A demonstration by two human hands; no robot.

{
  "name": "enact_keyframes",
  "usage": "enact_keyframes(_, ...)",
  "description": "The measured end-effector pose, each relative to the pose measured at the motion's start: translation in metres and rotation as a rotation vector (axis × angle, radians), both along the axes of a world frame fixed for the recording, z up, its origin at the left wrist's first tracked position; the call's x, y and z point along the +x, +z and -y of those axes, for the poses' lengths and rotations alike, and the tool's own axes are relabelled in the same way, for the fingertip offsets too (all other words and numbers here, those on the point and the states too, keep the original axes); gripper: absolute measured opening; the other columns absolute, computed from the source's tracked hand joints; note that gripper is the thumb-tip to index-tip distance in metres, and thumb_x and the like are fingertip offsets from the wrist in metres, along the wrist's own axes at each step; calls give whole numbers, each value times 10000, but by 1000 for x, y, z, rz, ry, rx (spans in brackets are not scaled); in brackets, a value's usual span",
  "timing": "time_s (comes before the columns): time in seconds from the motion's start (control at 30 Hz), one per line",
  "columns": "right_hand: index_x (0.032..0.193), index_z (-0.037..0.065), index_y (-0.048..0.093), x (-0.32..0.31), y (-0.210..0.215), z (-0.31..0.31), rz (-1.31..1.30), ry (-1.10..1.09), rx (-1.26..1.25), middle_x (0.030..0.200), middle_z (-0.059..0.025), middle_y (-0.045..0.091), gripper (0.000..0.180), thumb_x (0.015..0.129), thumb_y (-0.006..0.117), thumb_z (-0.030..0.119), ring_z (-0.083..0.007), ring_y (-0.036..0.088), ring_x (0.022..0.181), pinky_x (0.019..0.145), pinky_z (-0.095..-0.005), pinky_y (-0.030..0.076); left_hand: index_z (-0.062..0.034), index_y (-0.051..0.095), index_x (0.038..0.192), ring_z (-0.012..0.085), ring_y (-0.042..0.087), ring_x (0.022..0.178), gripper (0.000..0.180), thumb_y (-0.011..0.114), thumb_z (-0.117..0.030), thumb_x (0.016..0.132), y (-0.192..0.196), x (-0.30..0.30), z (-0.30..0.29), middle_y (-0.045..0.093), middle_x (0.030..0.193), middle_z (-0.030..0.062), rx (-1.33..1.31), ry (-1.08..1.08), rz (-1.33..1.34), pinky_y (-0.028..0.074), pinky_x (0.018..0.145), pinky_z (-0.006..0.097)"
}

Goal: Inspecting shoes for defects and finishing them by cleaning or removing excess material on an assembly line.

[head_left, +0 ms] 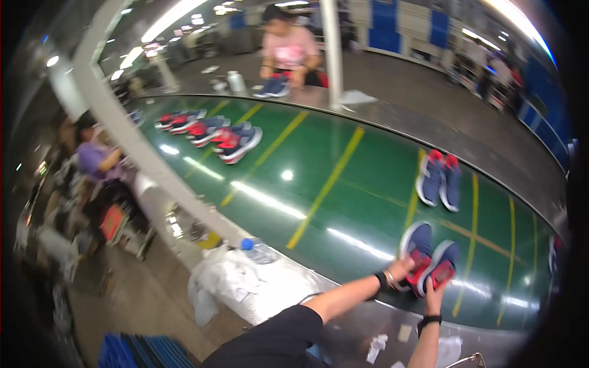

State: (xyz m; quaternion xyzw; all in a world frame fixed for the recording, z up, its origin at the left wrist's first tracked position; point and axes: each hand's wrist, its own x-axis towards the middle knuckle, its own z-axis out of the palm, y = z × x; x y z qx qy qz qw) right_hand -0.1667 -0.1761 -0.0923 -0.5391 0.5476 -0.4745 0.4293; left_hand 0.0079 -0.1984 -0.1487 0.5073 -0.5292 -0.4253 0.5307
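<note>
Near the front edge of the green conveyor belt (331, 224), I have a pair of navy sneakers with red insides and white soles. My left hand (400, 268) is closed around the heel end of the left sneaker (418, 238). The heel end of the right sneaker (444, 256) is in my right hand (434, 292). Both toes point away from me. I cannot tell whether the soles rest on the belt. Just beyond stands another pair of navy sneakers (440, 181), side by side, with red linings.
Several more navy and red sneakers (211, 134) stand on the belt at the far left. A pale post (141, 141) crosses the left side. White plastic (230, 279) and a blue-capped bottle (257, 250) lie beside the belt. Across it, a person (288, 52) handles a sneaker.
</note>
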Motion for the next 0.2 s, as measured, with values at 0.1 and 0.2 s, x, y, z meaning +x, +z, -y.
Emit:
enact_keyframes(0.1,1323,-59,230,-25,-14,1,-449,-53,122,1333,-264,297,714,800,597,261,-341,289,1245,1035,-392,208,-13,336,1290,297,460,1065,569,414,-402,882,29,-18,-24,493,1119,237,341,-225,146,371,893,354)
enact_keyframes(0.2,1324,-34,253,-15,30,9,-463,-57,22,1322,-276,307,718,788,615,279,-394,269,1247,1034,-418,205,-132,279,1353,390,412,1153,677,473,-502,820,68,26,-71,463,1242,196,276,-332,305,275,1015,377)
